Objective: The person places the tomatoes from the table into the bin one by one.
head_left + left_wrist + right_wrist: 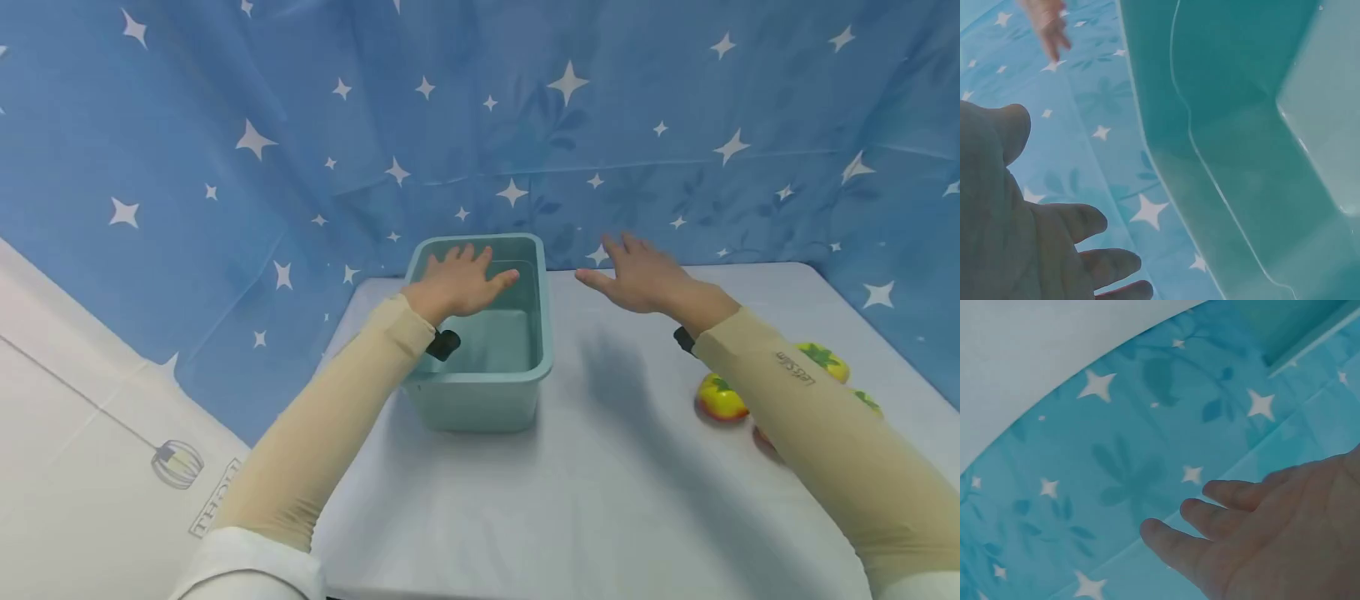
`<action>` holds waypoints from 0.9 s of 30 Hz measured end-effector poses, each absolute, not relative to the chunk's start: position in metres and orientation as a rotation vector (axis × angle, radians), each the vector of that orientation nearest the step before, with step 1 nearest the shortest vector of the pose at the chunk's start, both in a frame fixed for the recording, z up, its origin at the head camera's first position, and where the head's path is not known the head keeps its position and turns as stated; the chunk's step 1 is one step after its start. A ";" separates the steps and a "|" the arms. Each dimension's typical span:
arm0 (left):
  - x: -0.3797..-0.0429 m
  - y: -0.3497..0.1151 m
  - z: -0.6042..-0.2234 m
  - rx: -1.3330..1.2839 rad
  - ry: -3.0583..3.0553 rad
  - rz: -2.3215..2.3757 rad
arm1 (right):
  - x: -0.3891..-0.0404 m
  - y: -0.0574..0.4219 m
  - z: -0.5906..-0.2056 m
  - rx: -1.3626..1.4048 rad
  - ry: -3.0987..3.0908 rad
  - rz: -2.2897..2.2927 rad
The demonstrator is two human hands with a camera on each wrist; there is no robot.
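My left hand (462,283) hovers over the teal plastic bin (480,404), its fingers spread and holding nothing. In the left wrist view the bin's inner wall (1210,125) fills the right side, beside that hand's outstretched fingers (1113,265). To the right of the bin, my right hand (637,275) is raised above the back of the table, palm down, with straight fingers and nothing in them. Several yellow-and-red persimmon-like fruits (722,398) with green leafy tops lie at the right, partly hidden under my right forearm. No fruit shows inside the visible part of the bin.
A white cloth covers the table (600,517). Behind it hangs a blue curtain (450,125) with white stars, close to the bin's back rim. At the left is a pale printed sheet (97,467). Dark wrist cameras (444,344) sit below both wrists.
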State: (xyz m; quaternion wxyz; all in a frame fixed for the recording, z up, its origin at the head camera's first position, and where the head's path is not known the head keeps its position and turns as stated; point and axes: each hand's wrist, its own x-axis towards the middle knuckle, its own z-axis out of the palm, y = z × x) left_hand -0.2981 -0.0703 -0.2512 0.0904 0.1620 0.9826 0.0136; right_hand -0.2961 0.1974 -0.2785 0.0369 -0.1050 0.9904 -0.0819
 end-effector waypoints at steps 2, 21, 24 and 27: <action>-0.296 -0.077 -0.251 0.506 2.925 0.075 | -0.296 0.211 -0.282 -0.288 3.047 -0.260; -0.209 -0.201 -0.300 0.637 2.950 0.433 | -0.210 0.333 -0.353 -0.115 2.971 -0.407; -0.200 -0.214 -0.322 0.603 2.987 0.605 | -0.202 0.345 -0.364 -0.064 2.979 -0.479; -0.197 -0.217 -0.339 0.583 3.019 0.800 | -0.201 0.352 -0.373 -0.027 3.008 -0.529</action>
